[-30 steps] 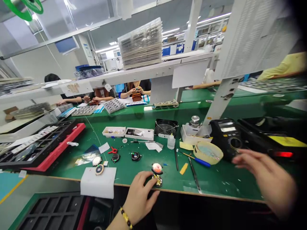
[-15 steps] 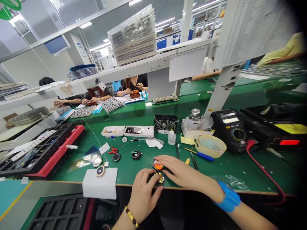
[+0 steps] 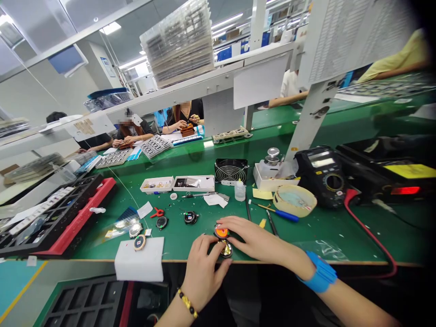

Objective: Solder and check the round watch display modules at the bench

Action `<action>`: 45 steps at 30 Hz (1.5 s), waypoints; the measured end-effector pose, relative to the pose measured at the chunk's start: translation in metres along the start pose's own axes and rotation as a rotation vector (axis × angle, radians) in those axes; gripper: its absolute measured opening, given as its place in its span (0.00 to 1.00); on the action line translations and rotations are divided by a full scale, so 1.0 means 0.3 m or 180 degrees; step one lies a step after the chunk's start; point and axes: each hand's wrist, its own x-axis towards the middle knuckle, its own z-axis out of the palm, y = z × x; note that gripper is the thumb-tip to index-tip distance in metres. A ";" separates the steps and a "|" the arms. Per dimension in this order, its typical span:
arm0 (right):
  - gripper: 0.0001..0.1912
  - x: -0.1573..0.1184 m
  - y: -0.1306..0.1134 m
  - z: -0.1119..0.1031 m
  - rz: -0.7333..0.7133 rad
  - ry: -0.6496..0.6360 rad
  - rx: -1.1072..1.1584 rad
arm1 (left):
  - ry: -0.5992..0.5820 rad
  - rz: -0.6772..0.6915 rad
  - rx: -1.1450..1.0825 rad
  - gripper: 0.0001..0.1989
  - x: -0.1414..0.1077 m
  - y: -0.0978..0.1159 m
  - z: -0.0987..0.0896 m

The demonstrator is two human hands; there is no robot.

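The left hand (image 3: 203, 272) is curled at the edge of a round black disc with a gold centre (image 3: 225, 249), just in front of the hands; whether it is gripped cannot be told. The right hand (image 3: 254, 238) is held flat, fingers slightly spread, with the fingertips (image 3: 225, 222) resting on a round black disc with an orange top (image 3: 221, 232). A blue wrist strap (image 3: 319, 272) is worn on the right wrist. Both discs lie on a green surface (image 3: 340, 238). Left of the hands, a white foam block (image 3: 139, 260) is placed, with a gold-ringed disc (image 3: 139, 242) on it. Right of the hands, a blue-handled screwdriver (image 3: 285, 215) and a black digital multimeter (image 3: 322, 178) are seen.
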 end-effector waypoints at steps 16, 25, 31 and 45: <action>0.17 -0.015 0.031 0.025 -0.0184 0.0329 -0.0013 | -0.0088 0.0058 -0.0160 0.17 -0.008 -0.016 0.002; 0.15 -0.017 0.042 0.041 -0.0246 0.0516 -0.0026 | -0.0279 0.0175 -0.0079 0.17 -0.002 -0.021 -0.016; 0.16 -0.020 0.040 0.039 -0.0267 0.0523 -0.0079 | -0.0409 0.0163 -0.0031 0.16 0.021 -0.014 -0.034; 0.17 -0.034 0.028 0.026 -0.0270 0.0603 -0.0328 | -0.0189 0.0229 0.0017 0.17 -0.007 -0.034 -0.011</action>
